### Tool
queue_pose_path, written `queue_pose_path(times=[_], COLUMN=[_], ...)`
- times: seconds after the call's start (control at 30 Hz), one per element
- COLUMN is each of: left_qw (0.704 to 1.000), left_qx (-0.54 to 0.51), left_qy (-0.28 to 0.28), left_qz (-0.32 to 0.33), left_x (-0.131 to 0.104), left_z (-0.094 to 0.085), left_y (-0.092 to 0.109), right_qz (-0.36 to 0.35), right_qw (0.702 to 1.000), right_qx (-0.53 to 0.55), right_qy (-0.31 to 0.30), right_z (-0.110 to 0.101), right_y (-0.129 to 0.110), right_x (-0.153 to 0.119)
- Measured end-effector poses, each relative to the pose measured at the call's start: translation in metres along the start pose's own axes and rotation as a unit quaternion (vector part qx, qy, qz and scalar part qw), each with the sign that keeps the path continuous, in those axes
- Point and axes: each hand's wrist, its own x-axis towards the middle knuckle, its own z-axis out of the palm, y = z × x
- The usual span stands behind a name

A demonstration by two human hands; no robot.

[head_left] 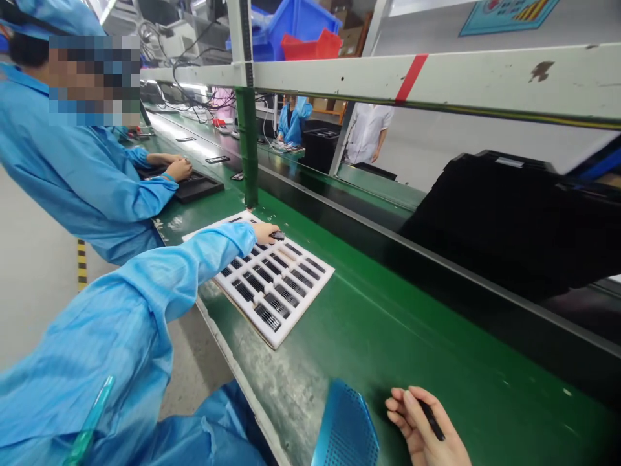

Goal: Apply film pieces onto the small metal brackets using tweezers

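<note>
My left hand (264, 233) reaches over the far part of a white foam tray (279, 340), its fingers closed on a small dark flat piece (277, 235). Several thin black strip-like parts (268, 317) lie in rows in the tray's slots. Low in the view, my right hand (429, 430) is closed around a short black pen-like stick (431, 421), pinched between thumb and fingers. To the left of that hand is a blue perforated holder (347, 427), cut off by the lower edge.
A green bench (378, 323) runs along a dark conveyor belt (436, 272). On the left, a person in blue (97, 175) works over a black tray (198, 188). A green post (247, 145) rises behind the foam tray. Black stacked trays (495, 220) stand across the belt.
</note>
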Motion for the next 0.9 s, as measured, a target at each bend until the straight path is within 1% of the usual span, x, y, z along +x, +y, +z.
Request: queue_pose_path(times=[0.07, 0.2, 0.27, 0.33, 0.5, 0.7, 0.77, 0.9], left_qw=[0.999, 0.994, 0.99, 0.986, 0.977, 0.972, 0.972, 0.974], left_qx=[-0.003, -0.014, -0.022, -0.031, -0.05, -0.071, -0.075, -0.07], left_qy=[0.015, 0.052, 0.071, 0.088, 0.111, 0.115, 0.122, 0.151], left_qz=[0.028, 0.091, 0.118, 0.141, 0.175, 0.191, 0.187, 0.153], left_x=[0.006, 0.016, 0.018, 0.018, 0.013, 0.016, 0.015, 0.006], left_z=[0.014, 0.041, 0.049, 0.054, 0.058, 0.055, 0.054, 0.053], left_y=[0.004, 0.02, 0.024, 0.022, 0.01, 0.001, -0.001, -0.008], right_qz=[0.0, 0.004, 0.005, 0.001, -0.008, -0.01, -0.013, -0.015], right_qw=[1.0, 1.0, 1.0, 1.0, 1.0, 1.0, 1.0, 1.0], right_qx=[-0.001, -0.005, -0.008, -0.009, -0.013, -0.018, -0.02, -0.019], right_qy=[-0.001, -0.001, -0.002, -0.004, -0.013, -0.012, -0.011, -0.015], right_z=[-0.001, -0.004, -0.006, -0.008, -0.01, -0.008, -0.008, -0.009], right_y=[0.0, 0.001, 0.001, 0.001, 0.002, 0.0, -0.001, 0.0], right_x=[0.001, 0.002, 0.002, 0.002, 0.0, -0.003, -0.003, -0.001])
